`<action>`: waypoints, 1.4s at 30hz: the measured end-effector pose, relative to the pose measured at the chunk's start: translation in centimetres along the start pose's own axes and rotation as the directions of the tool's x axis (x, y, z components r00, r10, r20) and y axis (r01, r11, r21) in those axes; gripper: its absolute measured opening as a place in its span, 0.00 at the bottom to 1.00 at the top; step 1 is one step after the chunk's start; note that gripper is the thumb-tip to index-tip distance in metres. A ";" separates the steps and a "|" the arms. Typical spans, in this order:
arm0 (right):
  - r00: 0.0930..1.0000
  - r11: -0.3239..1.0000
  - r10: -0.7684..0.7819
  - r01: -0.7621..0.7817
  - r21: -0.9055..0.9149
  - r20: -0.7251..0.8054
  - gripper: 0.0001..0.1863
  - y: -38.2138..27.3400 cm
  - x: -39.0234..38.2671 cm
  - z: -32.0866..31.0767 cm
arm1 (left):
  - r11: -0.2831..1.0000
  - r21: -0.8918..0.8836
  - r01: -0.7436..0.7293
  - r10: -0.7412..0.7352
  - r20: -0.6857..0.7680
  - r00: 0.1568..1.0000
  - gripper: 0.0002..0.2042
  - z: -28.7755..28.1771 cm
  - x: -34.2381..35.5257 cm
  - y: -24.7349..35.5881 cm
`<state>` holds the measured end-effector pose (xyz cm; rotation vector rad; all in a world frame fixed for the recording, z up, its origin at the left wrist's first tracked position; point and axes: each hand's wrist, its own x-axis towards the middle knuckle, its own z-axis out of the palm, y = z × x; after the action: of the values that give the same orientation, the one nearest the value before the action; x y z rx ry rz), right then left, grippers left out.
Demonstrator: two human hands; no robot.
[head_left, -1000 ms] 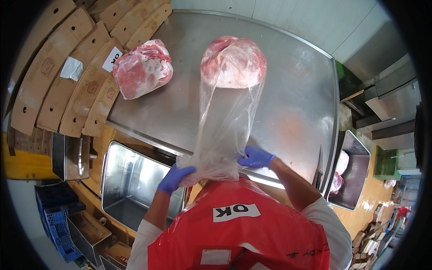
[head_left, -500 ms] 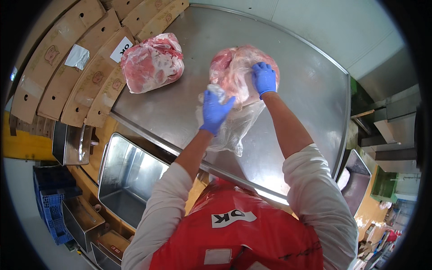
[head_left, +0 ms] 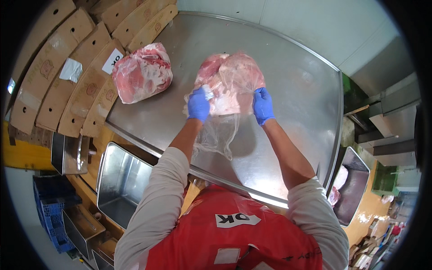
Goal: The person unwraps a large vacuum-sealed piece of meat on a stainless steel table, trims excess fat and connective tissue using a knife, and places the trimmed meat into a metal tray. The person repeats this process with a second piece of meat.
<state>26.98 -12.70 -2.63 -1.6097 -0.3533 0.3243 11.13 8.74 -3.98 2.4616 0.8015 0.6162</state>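
A large piece of raw meat [head_left: 225, 99] lies on the steel table [head_left: 299, 85] in front of me. Thin clear plastic film [head_left: 219, 135] covers part of it and trails off toward the near side. My left hand [head_left: 198, 107], in a blue glove, is closed on bunched film at the meat's left side. My right hand [head_left: 263, 106], also blue-gloved, pinches the film at the right side, fingers together. A second piece of raw meat [head_left: 143, 74], with no film visible on it, rests farther left beside the cardboard boxes.
Flattened-looking cardboard boxes [head_left: 58, 72] are stacked along the table's left edge. A steel tub [head_left: 119, 184] stands below the near left edge. Another tub [head_left: 355, 189] with meat in it stands at the right. Blue plastic crates [head_left: 54, 216] are at lower left.
My right hand has moved from the top of the meat down to its right side and closed on the film. My left hand, open-fingered before, has closed on film at the left.
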 end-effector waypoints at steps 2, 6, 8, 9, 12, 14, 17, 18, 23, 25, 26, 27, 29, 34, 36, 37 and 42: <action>0.990 0.981 -0.140 0.140 -0.132 0.012 0.07 -2.7 -1.4 -2.6 | 0.987 -0.156 0.038 -0.035 0.024 0.999 0.13 -0.8 -0.1 -4.4; 0.956 0.982 0.183 -0.165 0.097 -0.229 0.06 -7.5 -4.5 -15.0 | 0.945 -0.317 0.084 -0.132 -0.135 0.982 0.06 -3.3 -2.9 -12.1; 0.906 0.959 0.284 -0.267 0.096 -0.314 0.06 -4.6 -5.5 -19.0 | 0.719 -0.682 0.133 -0.303 -0.136 0.943 0.08 -5.8 -3.1 -16.7; 0.876 0.963 0.264 -0.264 0.057 -0.405 0.06 -1.5 -5.7 -22.3 | 0.540 -0.806 0.243 -0.402 0.007 0.916 0.10 -7.3 -2.4 -15.7; 0.831 0.968 0.163 -0.239 -0.078 -0.532 0.06 6.4 -5.5 -25.7 | 0.348 -0.898 0.268 -0.617 -0.004 0.787 0.13 -9.4 -1.3 -19.5; 0.801 0.954 0.061 -0.223 -0.202 -0.595 0.06 8.5 -6.8 -27.0 | 0.277 -0.926 0.256 -0.565 0.058 0.823 0.12 -7.2 -1.0 -17.0; 0.963 0.922 -0.231 0.172 -0.347 -0.137 0.16 3.0 -9.3 -17.7 | 0.480 -0.722 0.498 -0.293 0.403 0.867 0.13 -6.1 -5.5 -19.0; 0.906 0.811 -0.422 0.390 -0.435 0.026 0.21 -0.8 -11.1 -13.8 | 0.409 -0.714 0.568 -0.213 0.531 0.820 0.16 -4.4 -7.2 -17.0; 0.851 0.456 -0.420 0.498 -0.737 0.316 0.20 -6.1 -13.3 -3.9 | -0.078 -0.683 0.726 -0.090 0.730 0.677 0.24 -3.8 -11.3 -10.4; 0.876 0.536 -0.423 0.449 -0.715 0.233 0.13 -2.8 -9.5 -4.2 | -0.208 -0.674 0.709 -0.104 0.736 0.669 0.23 -4.4 -11.6 -10.7; 0.927 0.738 -0.376 0.306 -0.601 0.010 0.09 -0.7 -7.5 -5.1 | -0.156 -0.690 0.706 -0.113 0.723 0.682 0.23 -4.6 -11.8 -10.6; 0.941 0.888 -0.274 0.169 -0.427 -0.198 0.04 1.5 -5.7 -7.0 | -0.107 -0.705 0.701 -0.119 0.709 0.695 0.23 -4.9 -11.7 -10.1; 0.904 0.972 0.213 -0.234 -0.012 -0.370 0.06 4.6 -3.8 -12.5 | 0.093 -0.740 0.667 -0.150 0.651 0.744 0.23 -5.7 -11.3 -9.1; 0.949 0.978 0.035 -0.097 -0.186 -0.312 0.11 4.2 -7.3 -10.3 | 0.622 -0.770 0.139 0.065 0.228 0.972 0.26 -8.0 -10.2 -2.7; 0.947 0.934 -0.216 0.129 -0.334 -0.237 0.13 2.4 -7.8 -7.8 | 0.753 -0.602 -0.265 0.299 -0.046 0.953 0.30 -6.9 -8.8 2.0; 0.944 0.877 -0.287 0.191 -0.442 -0.162 0.13 -0.4 -7.9 -6.1 | 0.858 -0.375 -0.352 0.363 -0.042 0.931 0.29 -6.4 -8.3 3.1; 0.921 0.828 -0.360 0.240 -0.507 -0.152 0.11 -0.8 -4.7 -8.7 | 0.972 -0.224 0.069 -0.047 0.102 0.994 0.21 -2.3 0.1 1.9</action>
<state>26.30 -22.54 -1.24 -2.0190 -0.5229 -0.2287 10.70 8.16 -1.09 2.2333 0.7204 0.5323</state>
